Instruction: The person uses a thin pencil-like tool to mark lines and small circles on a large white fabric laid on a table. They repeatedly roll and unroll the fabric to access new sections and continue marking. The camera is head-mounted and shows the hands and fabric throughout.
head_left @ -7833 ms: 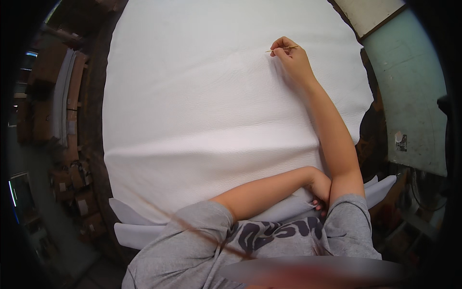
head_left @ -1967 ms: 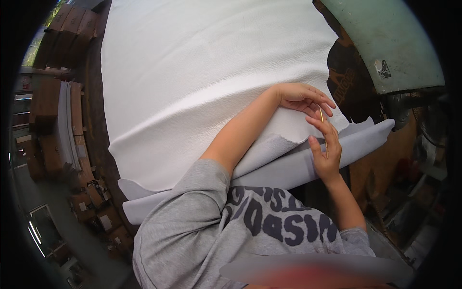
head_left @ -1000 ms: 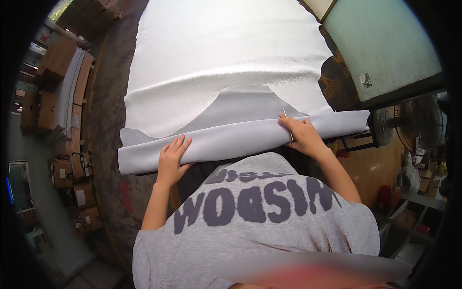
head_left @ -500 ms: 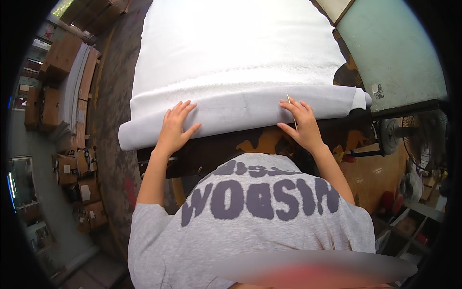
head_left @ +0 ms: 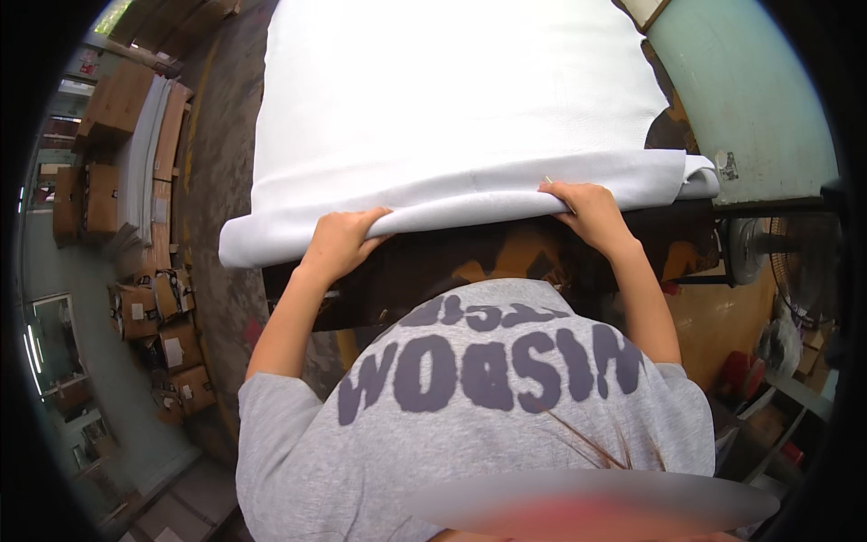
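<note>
A large white sheet of what looks like leather (head_left: 442, 81), with wavy side edges, lies over a dark table (head_left: 424, 262). Its near end is folded into a roll (head_left: 470, 194) that shows a duller, greyish-white back. My left hand (head_left: 341, 242) grips the near side of this roll left of the middle, fingers curled over it and thumb below. Farther right, my right hand (head_left: 591, 215) closes on the roll in the same way. A thin yellowish stick (head_left: 547, 181) pokes out by my right fingers; most of it is hidden.
Beyond the sheet's right edge stands a pale green board or tabletop (head_left: 750, 90). A fan (head_left: 795, 262) is at the right, near the table's corner. Cardboard boxes (head_left: 167, 303) and upright flat panels (head_left: 149, 154) line the left side, across a worn floor (head_left: 226, 117).
Both hands have closed from spread fingers resting on the roll to a grip on its near edge. The roll's near part is now bunched up, and the sheet appears shifted slightly right.
</note>
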A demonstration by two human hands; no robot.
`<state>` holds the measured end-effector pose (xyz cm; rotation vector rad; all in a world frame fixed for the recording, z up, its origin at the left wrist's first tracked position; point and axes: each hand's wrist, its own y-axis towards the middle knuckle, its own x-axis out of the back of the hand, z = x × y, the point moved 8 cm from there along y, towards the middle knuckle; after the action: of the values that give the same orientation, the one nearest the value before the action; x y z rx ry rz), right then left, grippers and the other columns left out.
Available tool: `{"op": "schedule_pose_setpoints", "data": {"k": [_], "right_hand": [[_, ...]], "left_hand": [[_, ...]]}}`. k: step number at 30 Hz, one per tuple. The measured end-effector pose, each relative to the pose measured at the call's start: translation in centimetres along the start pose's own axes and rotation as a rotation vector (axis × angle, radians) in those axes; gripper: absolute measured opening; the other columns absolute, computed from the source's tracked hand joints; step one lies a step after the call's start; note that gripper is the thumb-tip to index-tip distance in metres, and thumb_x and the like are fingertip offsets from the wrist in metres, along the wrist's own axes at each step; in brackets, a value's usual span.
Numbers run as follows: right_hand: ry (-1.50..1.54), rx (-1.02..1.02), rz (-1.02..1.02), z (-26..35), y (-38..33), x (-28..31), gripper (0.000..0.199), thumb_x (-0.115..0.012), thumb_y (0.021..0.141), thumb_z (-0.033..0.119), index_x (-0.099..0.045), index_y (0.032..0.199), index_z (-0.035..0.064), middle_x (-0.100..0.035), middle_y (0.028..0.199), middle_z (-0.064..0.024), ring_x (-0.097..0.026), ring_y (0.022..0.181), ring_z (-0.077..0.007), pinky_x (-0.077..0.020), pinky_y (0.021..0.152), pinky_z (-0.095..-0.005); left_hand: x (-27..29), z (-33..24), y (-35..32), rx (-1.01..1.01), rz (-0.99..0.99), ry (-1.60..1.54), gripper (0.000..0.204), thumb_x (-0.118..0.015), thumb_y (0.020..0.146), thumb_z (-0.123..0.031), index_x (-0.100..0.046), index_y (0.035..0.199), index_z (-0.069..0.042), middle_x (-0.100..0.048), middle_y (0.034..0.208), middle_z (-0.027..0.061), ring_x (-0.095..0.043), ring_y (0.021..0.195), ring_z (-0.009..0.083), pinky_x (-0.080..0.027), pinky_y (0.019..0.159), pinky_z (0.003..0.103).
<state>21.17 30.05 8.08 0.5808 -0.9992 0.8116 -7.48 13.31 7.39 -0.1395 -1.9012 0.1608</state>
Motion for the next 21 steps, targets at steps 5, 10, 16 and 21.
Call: {"op": "schedule_pose_setpoints", "data": {"k": [5,10,16,21], "right_hand": [[0.086,-0.254,0.298,-0.2,-7.6,2.1,0.042,-0.078,0.074,0.006,-0.071,0.115,0.0089,-0.072,0.101,-0.016,-0.069,0.093,-0.035,-0.0526,0.082,-0.0393],[0.285,-0.317,0.228,-1.7,-9.6,4.3,0.035,-0.077,0.075,0.01,-0.07,0.11,0.0094,-0.073,0.1,-0.0124,-0.069,0.09,-0.0315,-0.052,0.083,-0.0384],[-0.018,-0.191,-0.41,-2.3,-8.3,2.5,0.041,-0.072,0.089,0.029,-0.064,0.125,0.0106,-0.067,0.128,-0.0064,-0.048,0.138,-0.0297,-0.0278,0.116,-0.0538],[-0.064,-0.227,-0.383,-2.9,-9.3,-0.7,0.05,-0.065,0.094,0.038,-0.056,0.135,0.0126,-0.06,0.14,-0.0054,-0.037,0.146,-0.0288,-0.0114,0.12,-0.0553]], "left_hand": [[-1.5,-6.7,-2.0,-0.085,0.331,-0.158,0.031,-0.069,0.09,-0.037,-0.072,0.109,-0.013,-0.071,0.074,0.0138,-0.068,0.069,0.033,-0.053,0.067,0.042],[-3.0,-7.0,-1.2,0.034,0.543,-0.445,0.041,-0.07,0.088,-0.04,-0.071,0.11,-0.006,-0.072,0.081,0.017,-0.07,0.076,0.0302,-0.053,0.071,0.038],[-2.0,-3.9,0.8,0.031,0.011,-0.2,0.058,-0.072,0.086,-0.037,-0.057,0.136,-0.011,-0.048,0.149,0.0132,-0.046,0.135,0.0338,-0.036,0.113,0.048],[-7.4,-9.0,-2.3,-0.098,-0.016,-0.058,0.083,-0.067,0.088,-0.048,-0.032,0.156,-0.015,-0.026,0.162,0.017,-0.019,0.151,0.0407,-0.012,0.116,0.07]]}}
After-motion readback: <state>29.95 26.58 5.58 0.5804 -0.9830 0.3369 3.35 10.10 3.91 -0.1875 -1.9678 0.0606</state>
